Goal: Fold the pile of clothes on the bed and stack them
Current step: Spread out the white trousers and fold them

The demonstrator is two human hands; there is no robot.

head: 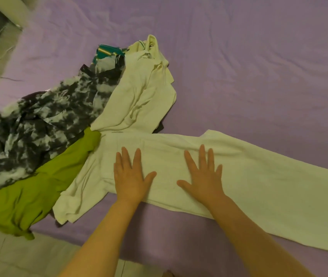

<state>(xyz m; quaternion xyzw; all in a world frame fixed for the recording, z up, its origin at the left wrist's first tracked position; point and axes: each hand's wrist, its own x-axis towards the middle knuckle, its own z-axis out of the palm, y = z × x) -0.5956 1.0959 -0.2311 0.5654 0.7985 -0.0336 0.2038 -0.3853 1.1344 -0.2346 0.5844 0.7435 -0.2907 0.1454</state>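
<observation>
Left hand point(132, 177) and right hand point(204, 176), both laid flat, palms down, on a long cream garment point(259, 176). Fingers of each hand straight and slightly spread, thumbs turned inward toward one another; neither grip closes on anything, the cloth being pressed rather than held. The two hands lie side by side, apart, over the left half of the garment, with bare forearms entering from the lower edge of the view.

The cream garment is spread as a long band across the lilac bed sheet point(259, 66), running from the middle of the view toward the lower right, where it passes out of frame. Its left end fans out into loose folds near the bed's near edge.

The unfolded pile lies to the left and beyond the hands. A lime-green garment point(39, 188) touches the left end of the cream band and hangs partly over the bed edge. Behind it, a black-and-white tie-dye garment point(39, 120) is crumpled. A second cream garment point(143, 96) is heaped just beyond the left hand, touching the spread band. At the far end of the pile, a small teal striped piece point(107, 51) shows.

A pale tiled floor point(9, 256) is visible at lower left, beside the bed.
</observation>
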